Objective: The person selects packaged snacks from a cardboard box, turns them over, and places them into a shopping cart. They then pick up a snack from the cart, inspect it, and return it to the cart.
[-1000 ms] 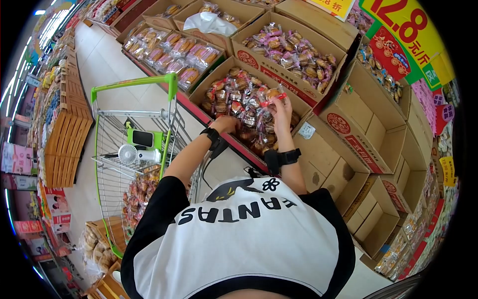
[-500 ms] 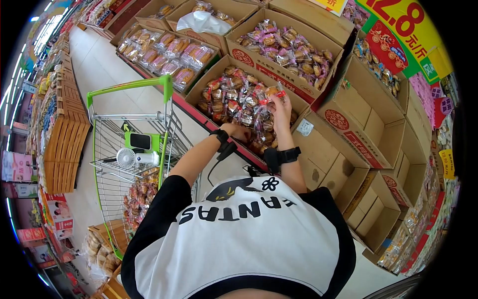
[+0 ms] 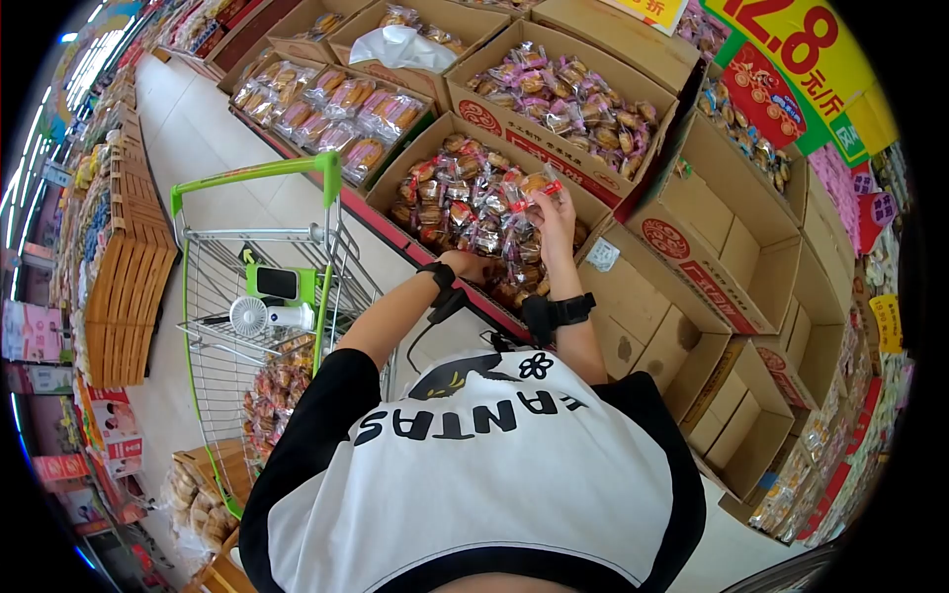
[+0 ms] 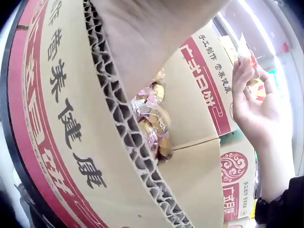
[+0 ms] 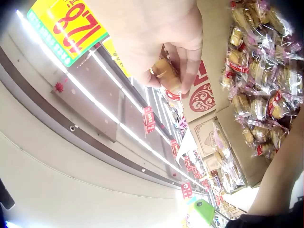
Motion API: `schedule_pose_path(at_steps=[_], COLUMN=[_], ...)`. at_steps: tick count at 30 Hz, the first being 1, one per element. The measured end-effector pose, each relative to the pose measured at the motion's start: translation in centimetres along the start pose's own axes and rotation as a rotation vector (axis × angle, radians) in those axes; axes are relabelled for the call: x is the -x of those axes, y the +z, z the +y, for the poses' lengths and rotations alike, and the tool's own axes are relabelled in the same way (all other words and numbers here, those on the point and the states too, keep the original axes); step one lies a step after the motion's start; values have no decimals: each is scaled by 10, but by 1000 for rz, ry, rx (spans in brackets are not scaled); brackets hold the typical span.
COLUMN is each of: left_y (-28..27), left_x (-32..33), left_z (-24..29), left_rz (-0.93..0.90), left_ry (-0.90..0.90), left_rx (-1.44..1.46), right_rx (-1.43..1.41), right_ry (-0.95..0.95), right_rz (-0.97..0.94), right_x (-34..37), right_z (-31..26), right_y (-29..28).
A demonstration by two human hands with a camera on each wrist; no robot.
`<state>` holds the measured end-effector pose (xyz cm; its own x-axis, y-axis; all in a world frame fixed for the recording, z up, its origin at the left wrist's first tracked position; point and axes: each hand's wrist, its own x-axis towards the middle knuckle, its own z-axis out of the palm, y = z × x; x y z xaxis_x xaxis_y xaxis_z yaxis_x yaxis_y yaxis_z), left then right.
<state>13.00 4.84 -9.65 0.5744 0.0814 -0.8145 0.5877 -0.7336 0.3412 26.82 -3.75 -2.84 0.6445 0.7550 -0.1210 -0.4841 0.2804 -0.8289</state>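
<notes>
My right hand (image 3: 556, 219) holds up a plastic-wrapped mooncake (image 3: 537, 186) over an open cardboard box (image 3: 395, 194). The right wrist view shows the round brown mooncake (image 5: 166, 76) pinched between thumb and fingers, its wrapper marked red. More wrapped mooncakes (image 3: 473, 188) lie heaped in the box beneath. My left hand (image 3: 467, 265) reaches over the box's front edge, low at the pile's near side. In the left wrist view that hand (image 4: 142, 42) passes the corrugated cardboard rim (image 4: 126, 118); its fingers are hidden, so I cannot tell what they grip.
A shopping cart (image 3: 259, 168) with a green handle stands to the left, carrying a small white fan (image 3: 249, 316) and packaged goods. Boxes of wrapped pastries (image 3: 563, 94) sit behind the mooncakes. Bare-bottomed cartons (image 3: 652, 296) line the right side. A yellow price sign (image 3: 791, 40) hangs at upper right.
My left hand has shifted right and slightly toward my body along the box's near side. The right hand keeps holding the mooncake in nearly the same place.
</notes>
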Motion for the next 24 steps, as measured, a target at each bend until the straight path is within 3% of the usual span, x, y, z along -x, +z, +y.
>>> schedule_pose_path(at_steps=[7,10,17,20,24], left_y=[9,8,6,6,5], left_x=[-16,-20,-9,0,4], left_z=[-15,-13,-6,-2,0], left_rz=[22,5,12,57,260], left_ry=[109,22,22,-7,-19], left_rx=[12,-1,-87,-132,-163], right_rx=[24,35,32,45,67], right_ry=[-2,3,7,4,-3], right_rz=[-30,-24,-3,-3,-13], right_x=[2,1,0,2,2], right_z=[0,0,0,-1,-2], right_y=[1,1,-3,0,1])
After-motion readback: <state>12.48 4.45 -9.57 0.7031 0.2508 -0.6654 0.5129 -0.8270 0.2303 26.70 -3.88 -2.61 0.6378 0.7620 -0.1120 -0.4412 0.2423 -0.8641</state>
